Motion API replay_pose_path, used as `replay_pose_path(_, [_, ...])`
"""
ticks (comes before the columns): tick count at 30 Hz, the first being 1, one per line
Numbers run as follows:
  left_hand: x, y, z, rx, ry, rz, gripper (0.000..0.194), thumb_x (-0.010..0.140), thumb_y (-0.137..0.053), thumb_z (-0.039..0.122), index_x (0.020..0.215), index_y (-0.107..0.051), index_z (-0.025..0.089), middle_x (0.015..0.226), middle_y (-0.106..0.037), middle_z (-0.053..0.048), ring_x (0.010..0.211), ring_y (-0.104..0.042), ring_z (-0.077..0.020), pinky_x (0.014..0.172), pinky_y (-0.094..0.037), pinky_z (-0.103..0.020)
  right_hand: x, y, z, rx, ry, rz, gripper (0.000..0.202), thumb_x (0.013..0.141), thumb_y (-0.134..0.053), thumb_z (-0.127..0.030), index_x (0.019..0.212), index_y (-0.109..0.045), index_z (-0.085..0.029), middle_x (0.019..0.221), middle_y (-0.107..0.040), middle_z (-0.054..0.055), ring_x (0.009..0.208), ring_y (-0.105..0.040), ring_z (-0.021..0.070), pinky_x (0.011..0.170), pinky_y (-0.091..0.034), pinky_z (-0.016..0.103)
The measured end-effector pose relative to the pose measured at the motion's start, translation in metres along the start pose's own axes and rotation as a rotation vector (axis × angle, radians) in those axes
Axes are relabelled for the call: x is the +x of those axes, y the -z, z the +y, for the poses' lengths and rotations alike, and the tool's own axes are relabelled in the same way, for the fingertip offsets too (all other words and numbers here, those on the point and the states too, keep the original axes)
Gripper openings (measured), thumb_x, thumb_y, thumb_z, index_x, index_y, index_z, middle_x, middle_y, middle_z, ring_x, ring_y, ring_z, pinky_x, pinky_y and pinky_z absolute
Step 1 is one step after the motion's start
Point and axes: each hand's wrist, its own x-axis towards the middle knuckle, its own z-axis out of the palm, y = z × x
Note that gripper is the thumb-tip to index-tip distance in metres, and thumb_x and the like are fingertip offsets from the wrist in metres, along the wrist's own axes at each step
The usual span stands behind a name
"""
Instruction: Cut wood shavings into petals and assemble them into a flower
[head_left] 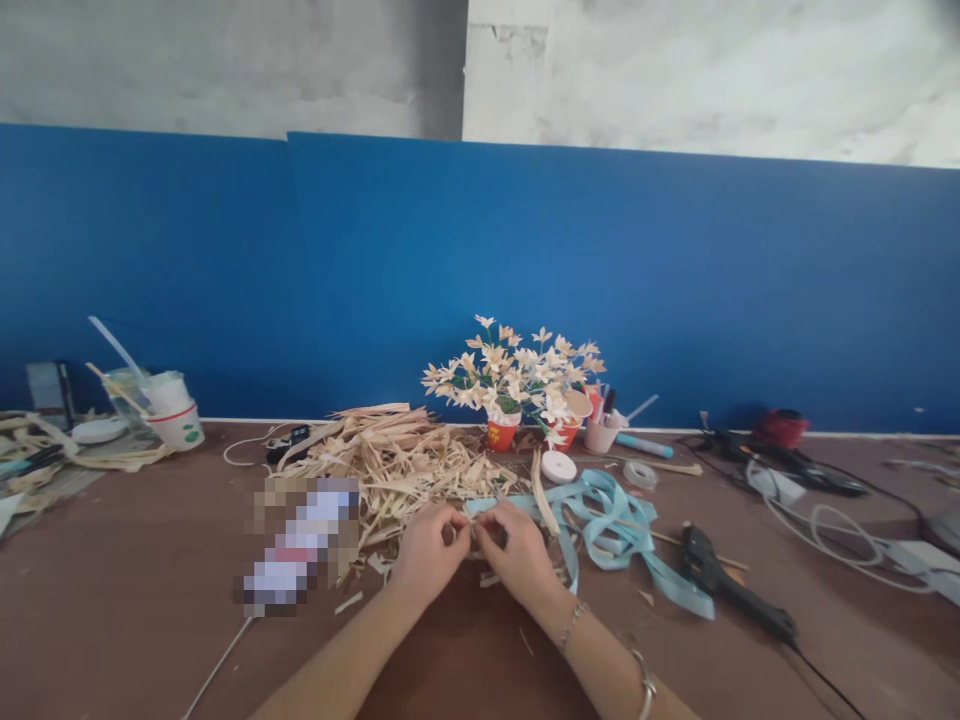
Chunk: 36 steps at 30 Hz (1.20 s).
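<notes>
My left hand (433, 545) and my right hand (516, 545) meet at the middle of the brown table, thumbs and fingers pinched close together. Whatever sits between the fingertips is too small to make out. Just beyond them lies a heap of dry, straw-coloured husk strips (420, 450). Light blue ribbon (611, 530) lies in loose loops to the right of my right hand. A curved pale husk strip (545, 495) stands out near its knuckles. Behind the heap, cream-coloured artificial flowers (510, 370) rise from a small red pot (502, 433).
A black glue gun (735, 580) with a cord lies at the right. White cables (825, 530) curl behind it. A blurred-out phone-like object (304, 550) with a cable lies at the left. White cups (178, 425) stand far left. A white round roll (559, 467) sits below the flowers.
</notes>
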Motion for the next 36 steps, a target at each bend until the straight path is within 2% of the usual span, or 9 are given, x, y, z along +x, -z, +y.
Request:
replay_pose_path(4, [-0.002, 0.003, 0.009, 0.054, -0.021, 0.003, 0.012, 0.071, -0.053, 0.016, 0.061, -0.058, 0.019, 0.066, -0.061, -0.001, 0.072, -0.054, -0.0177, 0.067, -0.037, -0.028, -0.001, -0.003, 0.0, -0.058, 0.001, 0.003, 0.011, 0.072, -0.052, -0.013, 0.062, -0.054, -0.017, 0.063, -0.055, 0.0, 0.065, -0.049, 0.0136, 0.062, -0.034, 0.023])
replay_pose_path(9, [-0.004, 0.005, 0.017, 0.16, -0.012, 0.024, 0.013, 0.07, -0.054, 0.016, 0.058, -0.058, 0.019, 0.066, -0.062, -0.001, 0.074, -0.055, -0.0189, 0.07, -0.034, -0.031, -0.003, -0.009, 0.002, -0.101, -0.077, 0.039, 0.015, 0.069, -0.055, -0.014, 0.055, -0.05, -0.017, 0.057, -0.053, -0.002, 0.058, -0.047, 0.0118, 0.058, -0.032, 0.022])
replay_pose_path(17, [-0.003, 0.001, 0.011, 0.308, 0.015, 0.076, 0.013, 0.071, -0.054, 0.016, 0.059, -0.059, 0.019, 0.066, -0.063, -0.002, 0.076, -0.056, -0.0205, 0.071, -0.034, -0.033, -0.005, -0.009, 0.001, -0.22, -0.129, 0.068, 0.015, 0.071, -0.053, -0.015, 0.056, -0.054, -0.017, 0.058, -0.057, -0.001, 0.059, -0.049, 0.0129, 0.06, -0.032, 0.023])
replay_pose_path(21, [0.002, 0.01, -0.001, 0.278, 0.037, 0.119, 0.013, 0.075, -0.051, 0.017, 0.066, -0.06, 0.019, 0.07, -0.064, -0.002, 0.076, -0.056, -0.0203, 0.071, -0.037, -0.032, -0.001, 0.0, 0.005, -0.202, -0.141, -0.045, 0.017, 0.076, -0.05, -0.017, 0.062, -0.06, -0.018, 0.063, -0.062, 0.0, 0.061, -0.053, 0.0136, 0.06, -0.033, 0.023])
replay_pose_path(25, [0.006, 0.019, -0.012, 0.218, 0.007, 0.148, 0.01, 0.078, -0.051, 0.022, 0.075, -0.061, 0.02, 0.077, -0.064, -0.003, 0.079, -0.055, -0.0202, 0.074, -0.039, -0.032, 0.0, 0.005, 0.011, -0.243, -0.024, -0.23, 0.019, 0.078, -0.05, -0.017, 0.066, -0.063, -0.02, 0.07, -0.064, 0.0, 0.072, -0.056, 0.0155, 0.067, -0.033, 0.025])
replay_pose_path(28, [0.008, 0.02, -0.017, 0.214, -0.022, 0.113, 0.013, 0.08, -0.05, 0.021, 0.073, -0.061, 0.02, 0.077, -0.064, -0.003, 0.08, -0.054, -0.0205, 0.074, -0.039, -0.033, -0.002, 0.006, 0.012, -0.318, 0.019, -0.285, 0.019, 0.08, -0.05, -0.017, 0.069, -0.065, -0.021, 0.075, -0.064, 0.001, 0.08, -0.056, 0.0168, 0.072, -0.032, 0.027])
replay_pose_path(32, [0.008, 0.017, -0.019, 0.21, -0.054, 0.04, 0.016, 0.08, -0.048, 0.018, 0.077, -0.064, 0.019, 0.08, -0.063, -0.005, 0.082, -0.053, -0.0212, 0.076, -0.04, -0.034, -0.002, 0.008, 0.012, -0.337, 0.034, -0.293, 0.023, 0.081, -0.047, -0.014, 0.08, -0.067, -0.024, 0.081, -0.063, 0.002, 0.085, -0.054, 0.0168, 0.074, -0.031, 0.027])
replay_pose_path(36, [0.005, 0.014, -0.017, 0.195, -0.135, -0.099, 0.026, 0.075, -0.046, 0.007, 0.082, -0.067, 0.022, 0.087, -0.061, -0.005, 0.088, -0.051, -0.0206, 0.08, -0.039, -0.034, -0.001, 0.008, 0.013, -0.347, 0.016, -0.274, 0.029, 0.083, -0.043, -0.011, 0.091, -0.066, -0.027, 0.085, -0.06, 0.003, 0.086, -0.052, 0.0164, 0.072, -0.031, 0.026])
